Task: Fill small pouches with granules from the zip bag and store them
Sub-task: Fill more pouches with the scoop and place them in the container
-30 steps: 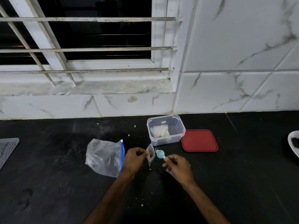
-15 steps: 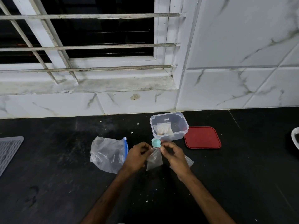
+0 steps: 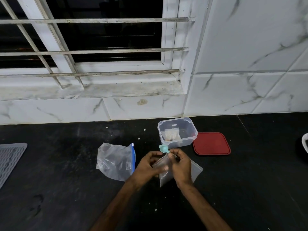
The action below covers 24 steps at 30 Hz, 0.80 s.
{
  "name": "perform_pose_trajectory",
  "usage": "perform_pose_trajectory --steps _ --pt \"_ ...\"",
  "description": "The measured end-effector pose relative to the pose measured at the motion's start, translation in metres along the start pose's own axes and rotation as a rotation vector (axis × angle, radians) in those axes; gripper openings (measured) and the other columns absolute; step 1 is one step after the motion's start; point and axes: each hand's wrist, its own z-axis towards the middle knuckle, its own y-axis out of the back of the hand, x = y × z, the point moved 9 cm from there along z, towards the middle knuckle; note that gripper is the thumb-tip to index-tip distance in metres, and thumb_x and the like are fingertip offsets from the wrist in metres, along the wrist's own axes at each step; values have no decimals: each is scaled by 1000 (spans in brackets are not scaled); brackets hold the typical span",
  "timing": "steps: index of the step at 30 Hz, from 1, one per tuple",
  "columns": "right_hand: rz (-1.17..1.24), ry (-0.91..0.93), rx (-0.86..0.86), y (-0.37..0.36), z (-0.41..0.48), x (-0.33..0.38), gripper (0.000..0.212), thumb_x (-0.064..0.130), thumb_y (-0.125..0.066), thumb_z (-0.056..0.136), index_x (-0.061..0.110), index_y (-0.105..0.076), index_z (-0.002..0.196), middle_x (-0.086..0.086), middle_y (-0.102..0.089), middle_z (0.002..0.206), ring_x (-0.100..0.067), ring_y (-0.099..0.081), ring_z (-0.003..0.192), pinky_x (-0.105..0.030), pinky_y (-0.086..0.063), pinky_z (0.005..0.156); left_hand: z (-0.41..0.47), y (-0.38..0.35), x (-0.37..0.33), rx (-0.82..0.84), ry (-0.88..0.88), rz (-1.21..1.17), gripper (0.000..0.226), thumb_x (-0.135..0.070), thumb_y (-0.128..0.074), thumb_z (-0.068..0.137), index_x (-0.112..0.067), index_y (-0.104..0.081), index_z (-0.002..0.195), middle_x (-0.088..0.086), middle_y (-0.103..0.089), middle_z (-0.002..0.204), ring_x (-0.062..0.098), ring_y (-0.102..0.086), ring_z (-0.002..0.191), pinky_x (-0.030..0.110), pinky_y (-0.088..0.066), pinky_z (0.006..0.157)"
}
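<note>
Head view: both hands meet over the black desk (image 3: 66, 189). The left hand (image 3: 148, 167) has its grip closed on one side of a clear pouch (image 3: 164, 174), which hangs between the hands. The right hand (image 3: 180, 165) grips a teal spoon (image 3: 163, 148) and seems also to pinch the pouch top. The zip bag (image 3: 115, 161) lies just left. Behind are a box (image 3: 177, 121) with a filled pouch (image 3: 171, 134), and a red lid (image 3: 211, 143).

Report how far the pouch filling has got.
Done: one filled pouch lies in the box. In hand: left hand and right hand hold a second pouch, the right also gripping the spoon. Left: store it, fill more from the zip bag, fit the red lid.
</note>
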Motion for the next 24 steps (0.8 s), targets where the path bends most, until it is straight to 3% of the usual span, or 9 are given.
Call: perform_pose_trajectory --steps 3,6,10,15,20,24 --pt "-1 -30 -13 0 4 -4 17 8 -62 90 24 -66 89 4 -69 92 -10 -67 88 -27 -56 77 5 6 3 -112 -29 127 35 -15 -80 77 -22 -64 107 -1 -69 108 11 -68 99 23 -56 73" --pt "90 -172 11 6 11 -29 11 10 -62 91 18 -67 98 -2 -71 93 -15 -70 87 -34 -60 76 7 22 4 -254 -57 147 10 -16 -71 86 -18 -69 95 0 -72 98 15 -69 96 28 -57 77" --pt "-122 -301 -32 40 16 -72 9 15 -61 91 24 -64 90 3 -73 87 -10 -67 81 -31 -58 73 3 41 8 -350 -55 176 8 -19 -65 90 -19 -68 97 -3 -70 102 12 -66 98 31 -58 82" --pt "-513 -224 -24 65 24 -89 8 16 -67 85 22 -72 86 8 -70 89 -4 -62 85 -18 -45 72 6 54 12 -418 -57 220 12 -19 -61 93 -23 -68 102 -6 -70 104 9 -66 101 35 -58 85" --pt "-601 -206 37 61 28 -92 7 25 -72 83 29 -66 82 12 -69 87 -6 -64 88 -22 -48 76 6 49 3 -452 -84 258 8 -21 -67 89 -22 -66 98 -5 -71 98 6 -67 95 26 -58 79" --pt "-622 -44 -18 62 28 -61 17 37 -72 80 31 -63 92 15 -59 92 -2 -58 86 -24 -50 73 8 44 -3 -406 -85 221 6 -20 -69 88 -19 -67 93 -2 -73 95 5 -69 92 28 -58 80"
